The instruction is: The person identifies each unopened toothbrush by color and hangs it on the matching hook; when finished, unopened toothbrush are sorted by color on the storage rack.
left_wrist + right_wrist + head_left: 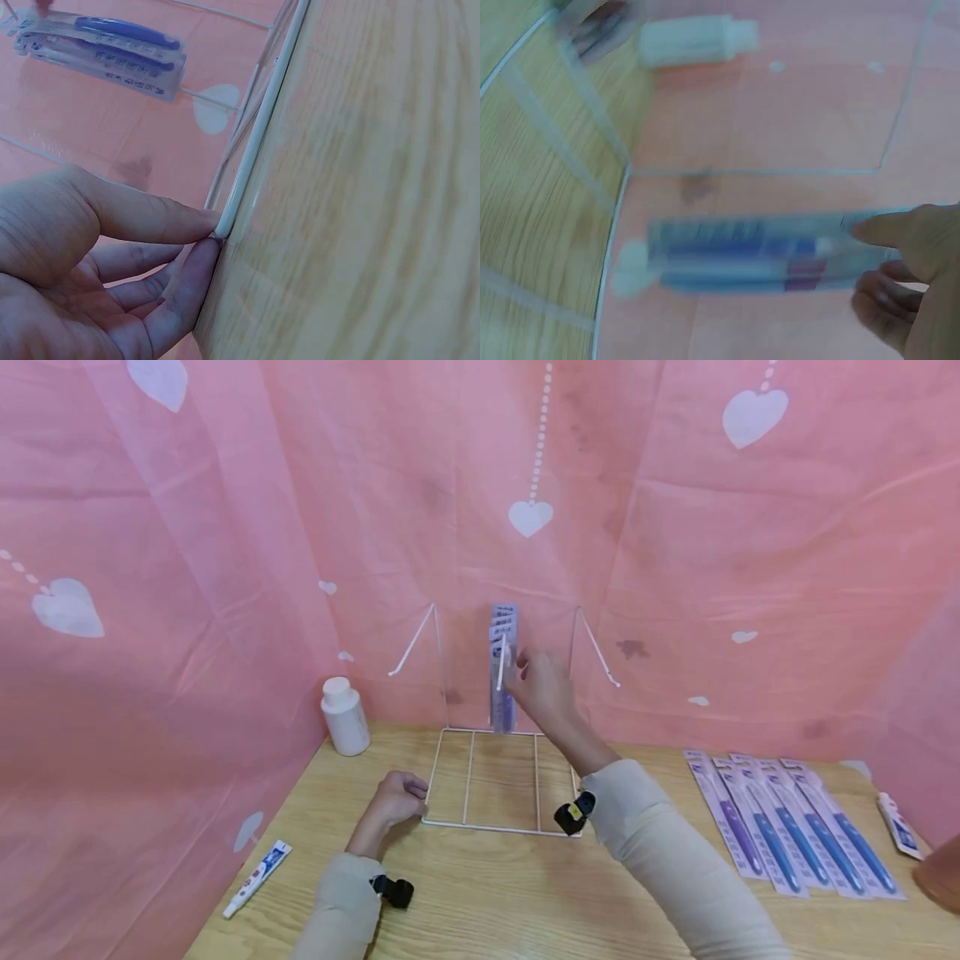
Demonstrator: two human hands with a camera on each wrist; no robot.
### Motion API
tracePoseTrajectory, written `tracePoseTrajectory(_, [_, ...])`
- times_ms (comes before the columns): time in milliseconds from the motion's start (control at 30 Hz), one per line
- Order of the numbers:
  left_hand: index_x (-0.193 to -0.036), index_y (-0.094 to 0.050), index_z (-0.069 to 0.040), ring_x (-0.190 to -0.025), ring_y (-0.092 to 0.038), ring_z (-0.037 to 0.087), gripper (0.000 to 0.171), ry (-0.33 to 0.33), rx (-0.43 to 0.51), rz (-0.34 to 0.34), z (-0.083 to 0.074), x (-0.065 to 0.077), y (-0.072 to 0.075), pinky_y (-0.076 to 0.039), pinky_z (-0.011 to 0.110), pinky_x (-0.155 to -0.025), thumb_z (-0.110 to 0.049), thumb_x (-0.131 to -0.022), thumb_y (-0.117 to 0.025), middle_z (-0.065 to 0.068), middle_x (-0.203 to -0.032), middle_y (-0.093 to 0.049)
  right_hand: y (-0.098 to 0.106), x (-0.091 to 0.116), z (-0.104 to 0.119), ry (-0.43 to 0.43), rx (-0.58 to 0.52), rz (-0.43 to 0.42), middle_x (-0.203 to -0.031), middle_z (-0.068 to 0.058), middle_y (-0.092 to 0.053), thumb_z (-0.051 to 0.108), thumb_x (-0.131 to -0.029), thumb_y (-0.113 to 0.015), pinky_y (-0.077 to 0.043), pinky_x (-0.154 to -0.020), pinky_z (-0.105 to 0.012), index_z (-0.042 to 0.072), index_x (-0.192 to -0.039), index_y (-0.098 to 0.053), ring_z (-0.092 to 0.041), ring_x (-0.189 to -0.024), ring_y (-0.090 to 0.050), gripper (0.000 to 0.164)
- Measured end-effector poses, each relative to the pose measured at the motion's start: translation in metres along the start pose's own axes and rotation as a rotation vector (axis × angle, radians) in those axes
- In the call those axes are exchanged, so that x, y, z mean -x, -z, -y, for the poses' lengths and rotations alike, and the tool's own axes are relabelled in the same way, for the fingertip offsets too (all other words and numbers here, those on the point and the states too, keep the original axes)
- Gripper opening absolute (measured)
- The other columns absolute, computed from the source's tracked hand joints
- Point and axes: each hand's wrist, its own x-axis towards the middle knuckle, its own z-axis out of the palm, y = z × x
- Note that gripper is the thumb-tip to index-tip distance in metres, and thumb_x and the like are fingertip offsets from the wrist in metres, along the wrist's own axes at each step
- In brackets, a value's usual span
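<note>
My left hand [400, 797] pinches the front left corner of a white wire rack [480, 827] between thumb and fingers, low at the tabletop in the left wrist view. Several packaged toothbrushes [502, 714] hang upright, overlapping, from the rack's middle hook [502, 664]. At their right side, close to the hook, my right hand [546, 689] holds the upper part of a pack between thumb and fingers. Blur softens this grip in the right wrist view, where the toothbrush packs [727, 244] stretch away from the fingertips [870, 229].
A white bottle [346, 718] stands behind on the left, and a toothpaste tube [257, 878] lies nearer. On the right are several packaged toothbrushes [787, 827] in a row and another tube [898, 827]. Empty side hooks [412, 639] stick out from the rack before the pink curtain [675, 568].
</note>
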Motion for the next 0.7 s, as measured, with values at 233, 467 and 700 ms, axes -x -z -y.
tracePoseTrajectory(233, [-0.097,-0.069,0.005,-0.082,-0.059,0.023,0.034,0.012,-0.003,-0.010,0.000,0.000,0.001,-0.051,0.034,-0.075,0.013,-0.064,-0.073,0.009,-0.086,-0.063,0.019,0.012,-0.060,0.088,0.219,0.136,-0.086,-0.021,-0.067,0.016,-0.082,-0.075,-0.053,-0.068,-0.049,-0.007,-0.092,-0.065,-0.037,-0.077,-0.064,0.027])
tracePoseTrajectory(467, [-0.098,-0.069,0.005,-0.082,-0.058,0.023,0.035,0.024,0.008,-0.018,0.004,0.001,0.006,-0.052,0.032,-0.072,0.013,-0.064,-0.072,0.010,-0.087,-0.062,0.053,0.030,-0.154,-0.010,0.381,0.216,-0.065,-0.015,-0.057,0.005,-0.076,-0.062,-0.046,-0.051,-0.048,0.001,-0.071,-0.054,-0.034,-0.061,-0.055,0.010])
tracePoseTrajectory(700, [-0.099,-0.068,0.005,-0.083,-0.059,0.024,0.035,0.024,-0.012,-0.024,0.006,0.002,0.013,-0.053,0.032,-0.070,0.013,-0.065,-0.071,0.010,-0.088,-0.063,0.077,0.053,-0.227,-0.176,0.460,0.330,-0.073,-0.019,-0.059,-0.003,-0.075,-0.057,-0.048,-0.054,-0.049,0.000,-0.072,-0.053,-0.035,-0.066,-0.057,0.006])
